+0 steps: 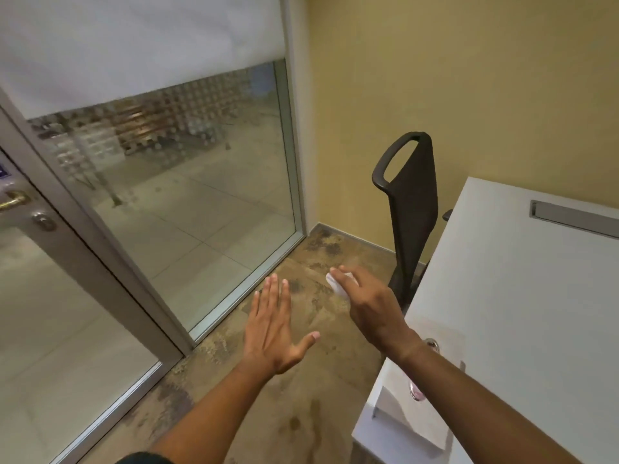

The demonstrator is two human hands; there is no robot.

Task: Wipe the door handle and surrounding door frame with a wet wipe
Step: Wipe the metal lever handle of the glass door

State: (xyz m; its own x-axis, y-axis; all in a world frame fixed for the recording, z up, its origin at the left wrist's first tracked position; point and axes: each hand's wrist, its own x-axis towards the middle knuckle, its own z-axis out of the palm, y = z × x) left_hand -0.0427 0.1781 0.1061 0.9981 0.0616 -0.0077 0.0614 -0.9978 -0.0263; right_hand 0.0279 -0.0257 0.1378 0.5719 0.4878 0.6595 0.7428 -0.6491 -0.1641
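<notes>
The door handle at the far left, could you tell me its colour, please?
Brass gold door handle, in the head view.

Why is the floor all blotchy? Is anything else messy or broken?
The floor has dark, patchy stains, thickest in the corner by the window and near the door, like worn or water-marked patches. Nothing else looks broken or spilled. The right hand holds a white wipe; the left hand is empty.

A brass lever door handle [13,199] sits at the far left on the grey metal door frame [77,229], with a round lock cylinder [43,222] just below it. Right of the frame stands a fixed glass panel [187,195], a white roller blind [140,41] above it. A black plastic chair [413,209] stands in the corner, left of the white desk [522,296]. Both hands are over the floor between glass and desk: left hand [274,326], right hand [365,296].
</notes>
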